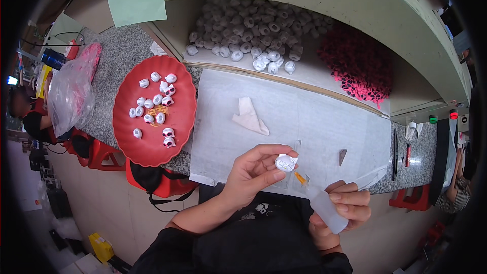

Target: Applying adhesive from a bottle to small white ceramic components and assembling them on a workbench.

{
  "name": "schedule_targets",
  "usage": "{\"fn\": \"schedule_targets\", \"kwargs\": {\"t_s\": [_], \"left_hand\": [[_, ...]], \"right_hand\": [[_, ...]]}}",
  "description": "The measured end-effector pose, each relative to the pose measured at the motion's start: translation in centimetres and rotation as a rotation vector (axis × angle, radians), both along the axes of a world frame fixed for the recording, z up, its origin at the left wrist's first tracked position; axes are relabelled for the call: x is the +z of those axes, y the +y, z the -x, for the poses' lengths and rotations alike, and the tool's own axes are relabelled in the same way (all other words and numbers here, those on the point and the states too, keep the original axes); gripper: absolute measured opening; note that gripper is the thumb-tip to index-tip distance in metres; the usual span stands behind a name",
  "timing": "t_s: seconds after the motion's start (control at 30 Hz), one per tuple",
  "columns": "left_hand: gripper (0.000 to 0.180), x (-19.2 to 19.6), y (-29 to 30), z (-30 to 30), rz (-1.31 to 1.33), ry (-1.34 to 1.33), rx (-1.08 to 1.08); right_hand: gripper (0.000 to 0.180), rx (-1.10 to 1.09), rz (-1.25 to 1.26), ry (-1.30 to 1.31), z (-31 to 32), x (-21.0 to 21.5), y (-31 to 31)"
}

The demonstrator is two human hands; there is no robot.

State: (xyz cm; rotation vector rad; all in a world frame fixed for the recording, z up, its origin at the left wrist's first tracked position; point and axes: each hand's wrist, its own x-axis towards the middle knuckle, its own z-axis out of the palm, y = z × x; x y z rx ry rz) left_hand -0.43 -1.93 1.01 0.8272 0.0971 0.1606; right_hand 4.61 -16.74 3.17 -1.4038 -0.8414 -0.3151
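My left hand (256, 172) pinches a small white head-shaped piece (285, 162) between thumb and fingers, over the near edge of the white sheet (218, 137). In my right hand (350, 203) is a translucent squeeze bottle (327, 210), tilted so its yellow-orange nozzle (301, 178) points up at the white piece. The nozzle tip is close to the piece; whether they touch I cannot tell. To the left, a red scalloped plate (152, 158) holds several similar white pieces (144, 83), a few with dark and pink eye parts (169, 142).
Beyond the sheet, a shelf holds a heap of white pieces (253, 28) and a pile of pink-and-black parts (355, 66). A folded pale cloth (249, 116) and a small dark scrap (343, 157) lie on the sheet. A clear plastic bag (71, 96) sits far left.
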Motion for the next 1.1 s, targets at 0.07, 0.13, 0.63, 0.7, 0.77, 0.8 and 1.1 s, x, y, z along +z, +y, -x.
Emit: {"fn": "schedule_targets", "kwargs": {"t_s": [0.07,0.13,0.63,0.7,0.77,0.8,1.1], "left_hand": [[0.035,-0.1,0.0,0.0,-0.001,0.005,0.0],[0.036,-0.3,0.0,0.0,-0.011,-0.004,0.004],[0.034,-0.2,0.1,0.1,-0.36,-0.101,0.111],[0.034,-0.3,0.2,0.1,-0.437,-0.109,0.124],[0.034,-0.3,0.2,0.1,-0.515,-0.119,0.138],[0.034,-0.2,0.2,0.1,-0.523,-0.108,0.145],[0.033,-0.2,0.4,0.0,-0.546,-0.117,0.171]], "right_hand": [[0.043,0.009,-0.007,-0.015,-0.1,0.1,0.1],[0.043,0.008,-0.007,-0.015,-0.1,0.0,0.1],[0.044,0.005,0.009,-0.009,0.1,-0.3,0.4],[0.044,0.01,-0.001,-0.012,0.1,-0.3,0.5],[0.043,0.051,0.012,-0.022,0.0,-0.2,0.5],[0.043,0.051,0.012,-0.022,0.0,-0.1,0.4],[0.043,-0.005,0.001,-0.021,-0.2,-0.2,0.1]]}}
